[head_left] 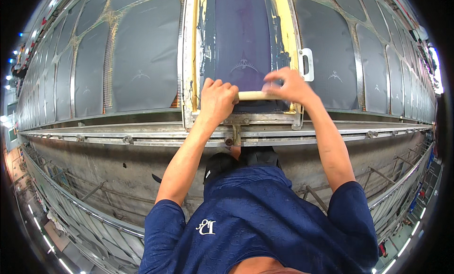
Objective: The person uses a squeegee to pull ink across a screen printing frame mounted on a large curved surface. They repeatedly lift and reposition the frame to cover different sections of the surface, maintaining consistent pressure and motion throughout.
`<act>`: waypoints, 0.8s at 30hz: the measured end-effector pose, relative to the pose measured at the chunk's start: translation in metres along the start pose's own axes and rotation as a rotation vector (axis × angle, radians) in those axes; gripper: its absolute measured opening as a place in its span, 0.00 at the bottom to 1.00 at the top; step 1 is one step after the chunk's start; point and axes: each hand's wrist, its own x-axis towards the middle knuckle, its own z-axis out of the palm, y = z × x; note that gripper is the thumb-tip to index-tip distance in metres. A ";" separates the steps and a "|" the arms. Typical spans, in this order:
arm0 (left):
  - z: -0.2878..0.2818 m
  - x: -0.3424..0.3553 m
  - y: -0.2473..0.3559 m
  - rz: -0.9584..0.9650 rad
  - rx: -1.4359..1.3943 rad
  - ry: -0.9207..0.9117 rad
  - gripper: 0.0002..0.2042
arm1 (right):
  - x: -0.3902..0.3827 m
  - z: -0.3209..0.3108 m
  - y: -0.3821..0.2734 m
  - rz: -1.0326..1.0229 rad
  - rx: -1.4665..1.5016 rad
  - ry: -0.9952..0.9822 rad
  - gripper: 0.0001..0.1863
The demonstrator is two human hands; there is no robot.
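Observation:
A printing screen (243, 42) in a metal frame, with yellow and dark streaked borders and a purple middle bearing a pale emblem, lies before me. Across its near end is a pale squeegee (255, 95). My left hand (217, 95) is closed over the squeegee's left end. My right hand (286, 86), slightly blurred, hovers at the other end with fingers apart and bent, thumb close to the bar. A white handle (307, 65) sticks out from the frame's right side.
Rows of grey printed panels (142, 52) extend left and right of the screen on a long table. A metal rail (340, 134) runs along the near edge. Behind me are metal racks (94, 212). People (383, 248) appear small at the far edges.

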 end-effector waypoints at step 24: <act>-0.085 -0.102 -0.171 -0.160 0.007 0.051 0.11 | 0.150 0.108 -0.040 0.279 0.228 0.951 0.07</act>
